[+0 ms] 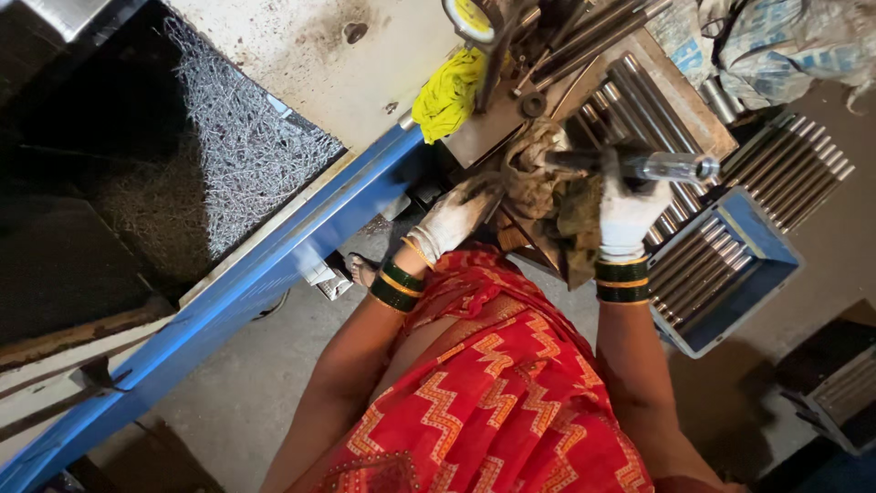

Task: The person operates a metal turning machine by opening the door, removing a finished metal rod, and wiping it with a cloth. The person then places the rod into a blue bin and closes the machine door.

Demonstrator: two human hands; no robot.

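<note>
Cluttered workshop desk (693,119): gloved right hand (628,208) fist-grips shiny steel rod (639,165), axis horizontal, tip pointing right; left hand (453,219) clutches dirty brown rag (543,187).

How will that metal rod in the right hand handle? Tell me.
The metal rod looks solid and shiny, so probably stiff and heavy for its size. Being round, it would likely roll if set down loose. The right hand wears a glove, perhaps against a slippery, oily surface.

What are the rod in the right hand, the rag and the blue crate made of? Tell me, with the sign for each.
Rod: looks like bare polished steel, bright glints along it. Rag: soft woven cloth, crumpled and stained dull brown. Blue crate: probably moulded plastic, even matte colour with thin walls; painted metal is possible.
</note>
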